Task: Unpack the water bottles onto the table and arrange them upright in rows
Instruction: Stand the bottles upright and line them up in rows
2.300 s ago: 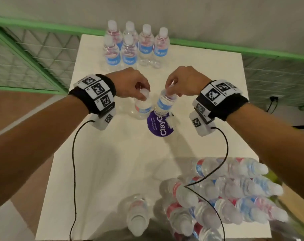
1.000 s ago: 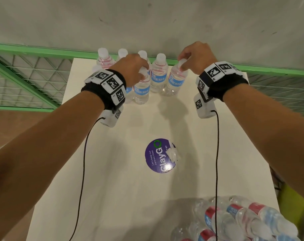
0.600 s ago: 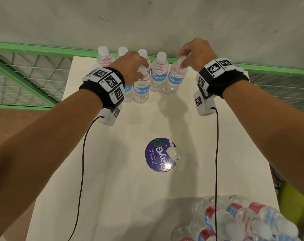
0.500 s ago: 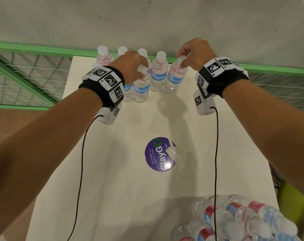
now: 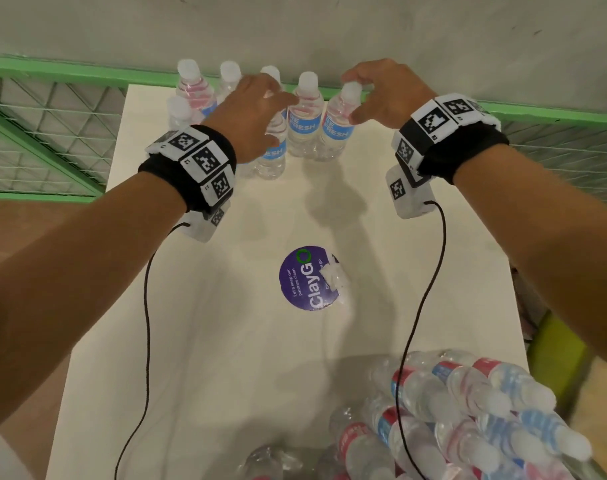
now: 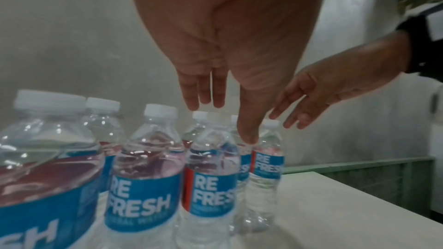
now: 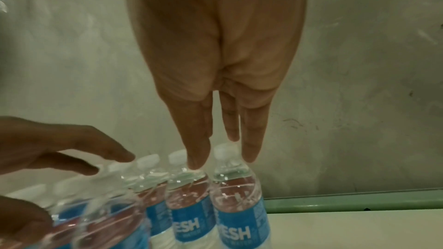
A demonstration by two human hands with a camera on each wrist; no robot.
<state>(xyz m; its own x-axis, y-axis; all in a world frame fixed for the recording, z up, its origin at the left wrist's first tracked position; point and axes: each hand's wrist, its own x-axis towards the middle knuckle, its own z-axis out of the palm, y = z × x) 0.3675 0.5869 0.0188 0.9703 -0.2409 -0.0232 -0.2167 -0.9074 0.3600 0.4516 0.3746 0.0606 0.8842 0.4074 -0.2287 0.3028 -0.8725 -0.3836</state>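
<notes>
Several upright "REFRESH" water bottles stand in two rows at the far end of the white table (image 5: 208, 358). My left hand (image 5: 274, 95) hovers with straight fingers over the front-row bottle (image 5: 272, 154), which stands free. My right hand (image 5: 355, 98) has its fingers spread loosely around the cap of the rightmost back-row bottle (image 5: 338, 126) without gripping it. The left wrist view shows straight left fingers (image 6: 203, 94) above the caps. In the right wrist view, straight fingers (image 7: 196, 150) flank that bottle's (image 7: 239, 215) cap.
A torn pack of bottles (image 5: 451, 420) lies on its side at the table's near right corner. A round purple sticker (image 5: 305, 278) marks the table's middle. A green mesh railing (image 5: 52, 109) and a grey wall stand right behind the rows.
Both hands carried bottles from mid-table to the far rows and set them upright. Since half a second ago the fingers have let go of the caps and spread.
</notes>
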